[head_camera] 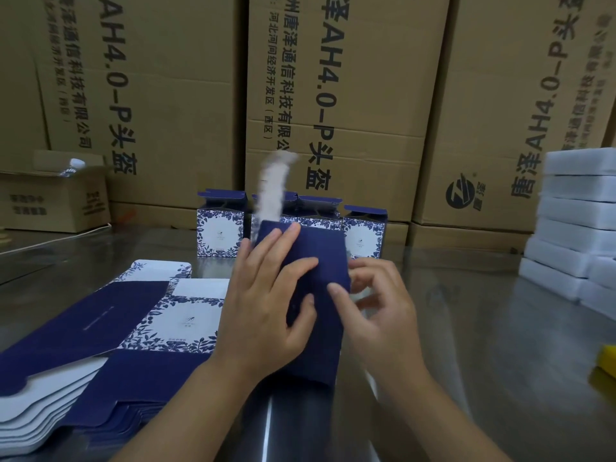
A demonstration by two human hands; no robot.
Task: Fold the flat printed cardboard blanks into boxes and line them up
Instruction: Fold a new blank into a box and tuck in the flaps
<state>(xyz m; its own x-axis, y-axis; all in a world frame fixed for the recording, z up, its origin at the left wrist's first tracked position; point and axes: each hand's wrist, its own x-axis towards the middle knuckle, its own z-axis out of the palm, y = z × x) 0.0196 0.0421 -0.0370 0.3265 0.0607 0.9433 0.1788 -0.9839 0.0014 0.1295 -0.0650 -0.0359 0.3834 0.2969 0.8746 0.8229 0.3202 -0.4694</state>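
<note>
A dark blue cardboard blank [320,335] stands partly folded above the steel table at centre. My left hand [266,301] lies over its left side with fingers spread across the blue panel and thumb round its edge. My right hand [376,308] grips its right edge, fingers curled behind it. A pale flap [275,185] at the top is blurred. A stack of flat blue-and-white floral blanks [110,331] lies at the left. Several folded boxes [220,233] stand in a row behind, tops open.
The steel table [483,328] spreads to the right. Big brown cartons [333,95] wall off the back. A small open carton [50,195] sits at far left. White foam blocks [576,225] are stacked at the right edge. A yellow object [608,361] shows at lower right.
</note>
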